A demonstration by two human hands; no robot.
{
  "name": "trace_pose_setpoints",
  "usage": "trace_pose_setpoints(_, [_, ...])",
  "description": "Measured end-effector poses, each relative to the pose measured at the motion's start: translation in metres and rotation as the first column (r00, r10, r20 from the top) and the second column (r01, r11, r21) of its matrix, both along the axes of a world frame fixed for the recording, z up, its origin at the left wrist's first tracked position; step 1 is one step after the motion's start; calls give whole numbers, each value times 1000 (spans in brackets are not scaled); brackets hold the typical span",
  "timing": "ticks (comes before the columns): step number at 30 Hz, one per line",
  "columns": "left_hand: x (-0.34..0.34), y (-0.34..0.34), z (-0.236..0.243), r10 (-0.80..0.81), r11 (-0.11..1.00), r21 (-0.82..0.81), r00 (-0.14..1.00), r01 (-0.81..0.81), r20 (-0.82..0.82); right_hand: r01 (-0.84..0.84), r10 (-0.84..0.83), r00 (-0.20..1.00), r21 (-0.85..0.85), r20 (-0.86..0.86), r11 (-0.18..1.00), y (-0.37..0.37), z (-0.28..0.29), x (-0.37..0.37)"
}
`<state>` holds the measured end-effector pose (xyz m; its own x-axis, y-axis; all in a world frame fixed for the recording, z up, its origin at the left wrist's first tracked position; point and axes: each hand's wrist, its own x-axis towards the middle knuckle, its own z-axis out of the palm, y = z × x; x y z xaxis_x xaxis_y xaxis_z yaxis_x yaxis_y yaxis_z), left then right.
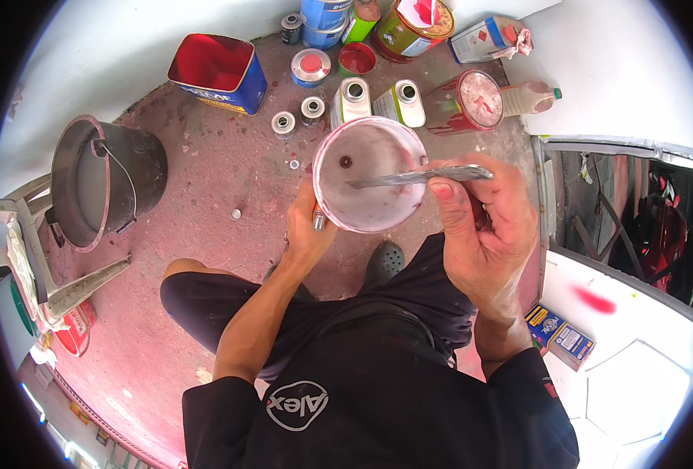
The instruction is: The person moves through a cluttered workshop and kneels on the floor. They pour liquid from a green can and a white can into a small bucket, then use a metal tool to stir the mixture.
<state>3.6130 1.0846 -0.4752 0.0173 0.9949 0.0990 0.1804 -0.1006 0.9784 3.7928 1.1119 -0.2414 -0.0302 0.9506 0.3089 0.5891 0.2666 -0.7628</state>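
right hand (493, 234) pinches a flat grey metal strip (417, 177) between thumb and fingers near its broad end, the thumb lying along the lower edge. the strip's long axis runs almost straight left to right: its narrow tip points left, inside a round white plastic pot (382, 207), while the broad end juts right beyond the rim, over the hand. its surface is shiny and streaked, with darker smudges along the blade. whether the tip touches the pot's bottom, i cannot tell.

the pot is held in front of the body, its mouth facing up, the inside cloudy white and the rim smeared pinkish red. a small round dark brown spot (346, 162) shows inside, just above the strip's tip in the view.

left hand (306, 227) is closed around the pot's lower left side, its fingertips mostly hidden behind the wall.

farther out, just past the pot, stand two white-and-green rectangular metal cans (354, 91) with dark round openings; to their left are two small round silver-topped cans (283, 122). beyond these sits a blue square tin (249, 98) with a red-coated inside, and at far left a black plastic bucket (145, 176) on the red-stained floor (198, 180).
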Motion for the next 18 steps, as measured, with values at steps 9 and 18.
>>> trace_pose_setpoints(9, [5,-3,-4,69,998,10,998,-69,-2,-214,224,970,-105,94,971,14,12,2])
trace_pose_setpoints(18, [8,-3,-5,67,998,-16,996,-66,60,-302,317,946,-170,68,938,16,22,3])
